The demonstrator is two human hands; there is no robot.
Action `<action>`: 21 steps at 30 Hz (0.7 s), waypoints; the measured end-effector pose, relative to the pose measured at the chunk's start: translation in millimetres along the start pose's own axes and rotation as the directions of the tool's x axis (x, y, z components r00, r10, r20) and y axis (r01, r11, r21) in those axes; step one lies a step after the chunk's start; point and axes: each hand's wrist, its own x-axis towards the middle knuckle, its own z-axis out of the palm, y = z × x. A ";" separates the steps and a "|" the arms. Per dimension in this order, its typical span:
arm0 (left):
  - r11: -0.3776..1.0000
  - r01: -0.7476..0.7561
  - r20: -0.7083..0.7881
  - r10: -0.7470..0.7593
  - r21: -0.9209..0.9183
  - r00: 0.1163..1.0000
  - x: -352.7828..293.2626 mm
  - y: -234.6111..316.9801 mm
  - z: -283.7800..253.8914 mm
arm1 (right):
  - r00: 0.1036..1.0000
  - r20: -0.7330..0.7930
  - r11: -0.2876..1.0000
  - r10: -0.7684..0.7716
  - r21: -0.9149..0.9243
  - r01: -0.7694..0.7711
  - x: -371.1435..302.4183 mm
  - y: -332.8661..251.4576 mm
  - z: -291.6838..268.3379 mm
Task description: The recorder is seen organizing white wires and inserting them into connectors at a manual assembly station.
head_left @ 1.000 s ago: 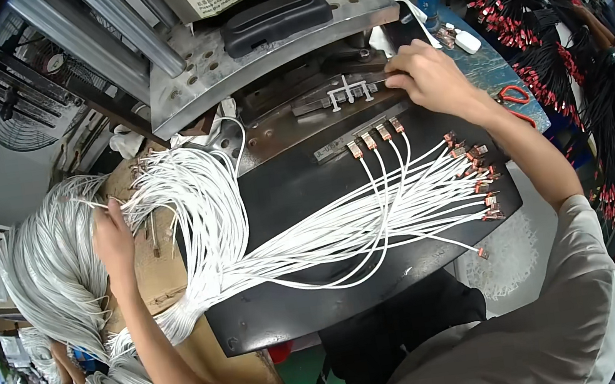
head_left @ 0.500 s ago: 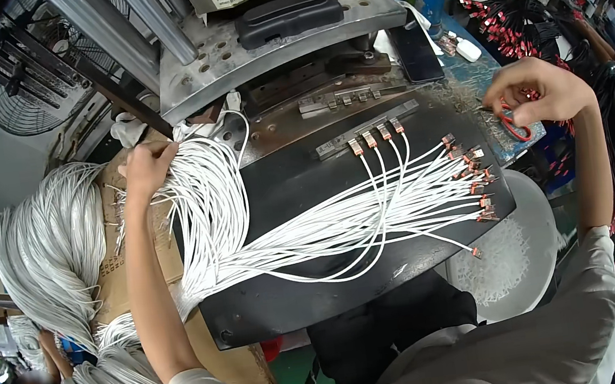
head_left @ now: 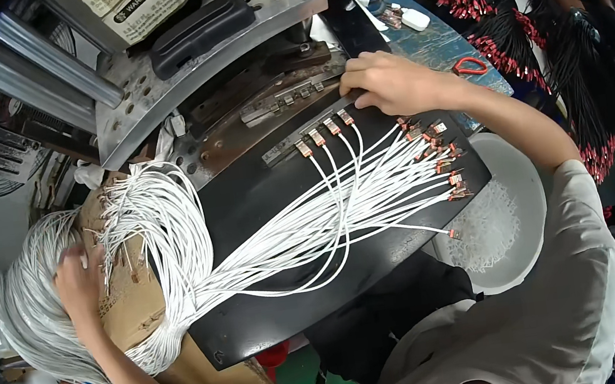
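My right hand (head_left: 395, 81) is closed with its fingertips on the far end of a narrow metal mould bar (head_left: 288, 147). Several white cables end in orange-and-silver connectors (head_left: 331, 126) seated along that bar. A bundle of white cables (head_left: 290, 233) fans across the black board, its loose connectors (head_left: 440, 163) gathered at the right. At the left, my left hand (head_left: 79, 283) is smeared by motion beside the curled-back cable ends (head_left: 105, 218); whether it holds anything does not show. Red-handled snips (head_left: 471, 66) lie on the blue table, away from both hands.
The press's steel plate (head_left: 211, 53) overhangs the back. Another slotted metal bar (head_left: 295, 99) lies under it. A thick coil of cable (head_left: 35, 305) stands at left. A white basin (head_left: 520, 242) holds clear scraps at right, near black cables with red ends (head_left: 489, 36).
My right hand has left the red snips on the blue table and moved left onto the mould bar. My left hand has dropped toward me and left, off the cable bundle's top. The view has shifted.
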 end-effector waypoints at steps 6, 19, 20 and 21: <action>0.334 -0.629 -0.333 0.626 -0.702 0.705 -130.1 229.0 -12.2 | 0.990 0.122 0.950 0.064 0.296 -0.098 8.7 -25.7 -7.5; 0.565 -0.578 -0.416 0.402 -0.588 0.816 -35.3 272.9 31.4 | 0.941 -0.149 0.824 0.303 0.537 -0.181 121.0 -7.0 -7.9; 0.516 -0.560 -0.396 0.398 -0.648 0.827 -18.9 276.8 40.0 | 0.934 -0.188 0.777 0.304 0.616 -0.129 132.0 -1.7 -7.1; 0.482 -0.631 -0.496 0.390 -0.608 0.776 -4.5 282.3 47.8 | 0.915 -0.278 0.801 0.293 0.593 -0.077 143.2 4.3 -5.9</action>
